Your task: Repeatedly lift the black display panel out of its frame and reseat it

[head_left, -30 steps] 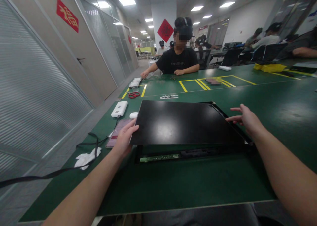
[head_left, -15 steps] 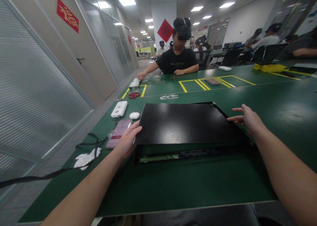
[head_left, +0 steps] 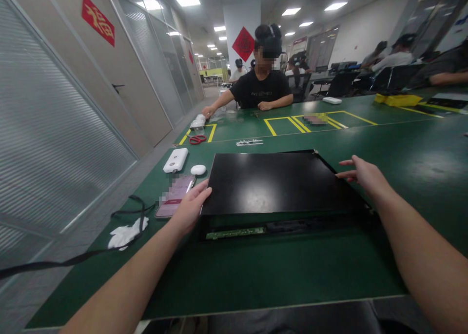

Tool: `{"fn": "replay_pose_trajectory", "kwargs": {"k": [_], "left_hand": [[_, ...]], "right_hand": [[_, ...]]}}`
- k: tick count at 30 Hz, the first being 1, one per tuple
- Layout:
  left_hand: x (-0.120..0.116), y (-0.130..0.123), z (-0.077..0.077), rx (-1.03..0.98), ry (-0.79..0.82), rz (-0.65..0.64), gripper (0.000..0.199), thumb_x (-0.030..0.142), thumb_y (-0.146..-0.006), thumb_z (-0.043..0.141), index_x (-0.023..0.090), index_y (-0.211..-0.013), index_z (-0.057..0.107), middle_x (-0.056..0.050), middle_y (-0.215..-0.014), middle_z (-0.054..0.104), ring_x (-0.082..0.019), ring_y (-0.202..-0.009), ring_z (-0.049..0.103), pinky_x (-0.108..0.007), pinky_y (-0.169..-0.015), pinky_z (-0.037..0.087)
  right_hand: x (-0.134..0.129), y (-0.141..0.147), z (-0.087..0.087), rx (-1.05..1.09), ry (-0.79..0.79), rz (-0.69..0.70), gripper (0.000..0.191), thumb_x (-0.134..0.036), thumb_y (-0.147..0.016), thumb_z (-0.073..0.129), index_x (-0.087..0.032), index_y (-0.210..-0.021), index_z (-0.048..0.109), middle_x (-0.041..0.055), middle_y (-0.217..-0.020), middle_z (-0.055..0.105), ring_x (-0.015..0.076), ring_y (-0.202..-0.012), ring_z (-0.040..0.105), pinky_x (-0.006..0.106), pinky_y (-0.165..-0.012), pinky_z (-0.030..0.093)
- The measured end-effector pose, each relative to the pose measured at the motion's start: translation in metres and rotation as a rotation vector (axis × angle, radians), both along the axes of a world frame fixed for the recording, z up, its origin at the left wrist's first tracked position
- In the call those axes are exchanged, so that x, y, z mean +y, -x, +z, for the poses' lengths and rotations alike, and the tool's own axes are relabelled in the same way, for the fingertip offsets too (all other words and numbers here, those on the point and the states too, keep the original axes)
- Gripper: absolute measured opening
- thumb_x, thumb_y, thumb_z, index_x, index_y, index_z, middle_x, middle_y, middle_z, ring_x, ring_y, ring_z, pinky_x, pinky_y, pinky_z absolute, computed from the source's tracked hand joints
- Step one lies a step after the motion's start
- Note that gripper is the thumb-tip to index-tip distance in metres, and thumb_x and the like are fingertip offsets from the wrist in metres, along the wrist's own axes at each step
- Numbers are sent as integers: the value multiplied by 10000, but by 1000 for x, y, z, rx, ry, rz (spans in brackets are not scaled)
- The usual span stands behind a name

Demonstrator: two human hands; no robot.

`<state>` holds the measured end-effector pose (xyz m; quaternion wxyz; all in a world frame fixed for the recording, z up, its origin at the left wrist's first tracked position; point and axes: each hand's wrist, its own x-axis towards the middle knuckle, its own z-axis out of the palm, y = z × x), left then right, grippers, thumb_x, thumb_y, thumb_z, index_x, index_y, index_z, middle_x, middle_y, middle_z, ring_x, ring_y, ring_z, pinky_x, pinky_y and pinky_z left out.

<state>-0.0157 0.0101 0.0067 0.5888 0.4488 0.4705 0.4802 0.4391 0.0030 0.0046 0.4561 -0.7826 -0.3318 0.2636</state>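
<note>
A flat black panel (head_left: pixel 263 183) lies over a dark frame (head_left: pixel 310 224) on the green table, and a strip of green circuit board (head_left: pixel 234 233) shows below the panel's near edge. At the panel's left edge, my left hand (head_left: pixel 193 202) grips it, thumb on top and the other fingers partly hidden. My right hand (head_left: pixel 365 175) is at the right edge with its fingers apart; a fingertip touches or nearly touches the panel's edge, and nothing is held in it.
Left of the panel are a phone (head_left: pixel 175 197), a white power bank (head_left: pixel 176 160), a white case (head_left: pixel 198 169), crumpled tissue (head_left: pixel 126 234) and a black strap (head_left: pixel 73 261). Beyond are red scissors (head_left: pixel 197 139) and white strips (head_left: pixel 249 142). A person (head_left: pixel 263 88) sits opposite.
The panel's left edge has shifted slightly to the right, with my left hand moving along. My right hand has moved only a little.
</note>
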Motion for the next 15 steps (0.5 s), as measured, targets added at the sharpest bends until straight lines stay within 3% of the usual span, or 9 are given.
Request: {"fn": "replay_pose_trajectory", "kwargs": {"k": [15], "left_hand": [[0, 0, -2, -3, -10, 10, 384, 217, -734, 795, 171, -1113, 750, -98, -1175, 773, -247, -1119, 711, -317, -966, 542]], "right_hand": [[1, -7, -5, -316, 157, 76, 409, -503, -878, 420, -237, -1013, 700, 75, -824, 773, 261, -798, 636, 388, -791, 440]]}}
